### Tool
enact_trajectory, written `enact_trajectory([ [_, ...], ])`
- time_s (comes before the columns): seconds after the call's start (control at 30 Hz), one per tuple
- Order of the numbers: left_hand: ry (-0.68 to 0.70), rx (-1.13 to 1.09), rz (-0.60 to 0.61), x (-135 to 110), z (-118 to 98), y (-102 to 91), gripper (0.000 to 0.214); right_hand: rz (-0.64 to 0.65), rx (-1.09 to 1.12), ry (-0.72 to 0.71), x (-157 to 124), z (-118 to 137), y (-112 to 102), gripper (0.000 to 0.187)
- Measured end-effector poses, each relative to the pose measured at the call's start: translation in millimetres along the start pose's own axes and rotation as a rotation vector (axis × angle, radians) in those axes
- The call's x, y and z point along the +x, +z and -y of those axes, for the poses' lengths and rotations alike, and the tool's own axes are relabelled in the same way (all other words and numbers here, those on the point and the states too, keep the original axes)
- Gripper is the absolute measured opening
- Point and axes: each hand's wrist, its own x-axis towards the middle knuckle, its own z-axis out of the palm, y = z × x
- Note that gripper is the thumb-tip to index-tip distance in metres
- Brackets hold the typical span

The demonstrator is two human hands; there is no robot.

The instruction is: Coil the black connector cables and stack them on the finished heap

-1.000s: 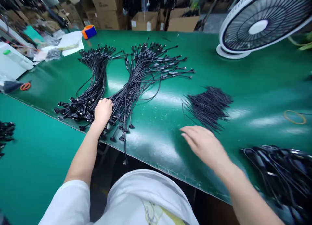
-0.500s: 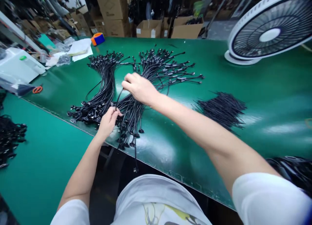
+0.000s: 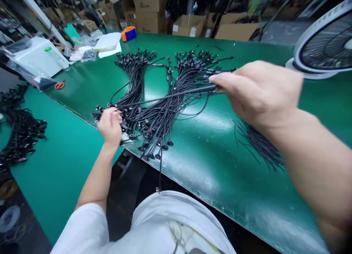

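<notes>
A black cable is pulled nearly straight across the table. My left hand is closed around one end, by the connectors at the near edge. Gripping the other end between thumb and fingers, my right hand is raised over the right side of the table. Beneath the stretched cable lies a loose bundle of black cables, with connectors at both ends. A second cable bundle lies to its left. One cable hangs over the table edge.
Thin black strips lie in a pile under my right forearm. A white fan stands at the far right. Orange scissors, a white box, papers and an orange-blue tape roll are at the left. More cables lie on the side table.
My right hand has swung far to the right and up, drawing the cable out straight. My left hand stays near the connectors. The view has shifted left.
</notes>
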Motion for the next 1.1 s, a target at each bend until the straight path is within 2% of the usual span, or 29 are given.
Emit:
enact_trajectory([
  [0.07,-0.16,-0.092,-0.004,6.9,10.4,-18.0,0.02,-0.025,0.006,0.06,-8.1,-15.0,-5.9,0.067],
  [0.1,-0.254,-0.174,0.041,8.8,13.7,-26.6,0.02,-0.031,0.003,0.09,-9.7,-23.5,-9.0,0.068],
  [0.2,-0.555,-0.464,0.326,6.1,12.8,-42.9,0.023,0.015,-0.122,0.152,-14.3,-41.3,-16.6,0.063],
  [0.3,-0.745,-0.693,0.548,-7.5,-5.0,-39.7,0.034,0.094,-0.333,0.136,-37.3,-28.8,-17.9,0.05],
  [0.33,-0.765,-0.753,0.581,-13.2,-14.4,-34.4,0.036,0.128,-0.339,0.087,-50.7,-16.9,-17.0,0.044],
  [0.4,-0.737,-0.803,0.603,-25.5,-37.4,-19.1,0.034,0.229,-0.169,-0.106,-82.2,14.6,-15.3,0.032],
  [0.47,-0.601,-0.731,0.644,-39.4,-64.6,-0.8,0.03,0.36,0.149,-0.361,-109.5,48.5,-16.7,0.023],
  [0.5,-0.502,-0.671,0.696,-47.1,-78.7,7.8,0.028,0.405,0.279,-0.444,-117.6,62.7,-18.6,0.02],
  [0.53,-0.406,-0.618,0.767,-55.0,-92.0,15.4,0.028,0.419,0.36,-0.467,-121.1,73.1,-20.5,0.018],
  [0.6,-0.305,-0.585,0.936,-69.7,-112.7,26.2,0.027,0.382,0.387,-0.356,-116.8,77.9,-22.3,0.018],
  [0.63,-0.318,-0.612,1.012,-75.3,-118.8,29.7,0.027,0.344,0.369,-0.262,-112.2,71.9,-21.3,0.021],
  [0.73,-0.527,-0.781,1.182,-81.7,-120.4,36.1,0.029,0.285,0.349,-0.056,-109.2,32.9,-10.4,0.026],
  [0.87,-0.835,-0.979,1.369,-72.8,-106.2,37.4,0.03,0.291,0.379,0.049,-146.9,-13.7,14.8,0.024],
  [0.93,-0.965,-1.075,1.324,-66.2,-101.3,34.8,0.026,0.272,0.421,0.096,-172.8,-25.7,26.8,0.025],
  [1.03,-1.14,-1.18,1.058,-57.3,-98.8,30.0,0.02,0.197,0.469,0.189,-205.4,-37.2,38.7,0.027],
  [1.1,-1.225,-1.179,0.926,-53.3,-99.1,28.5,0.022,0.15,0.459,0.255,-219.8,-41.6,42.3,0.025],
])
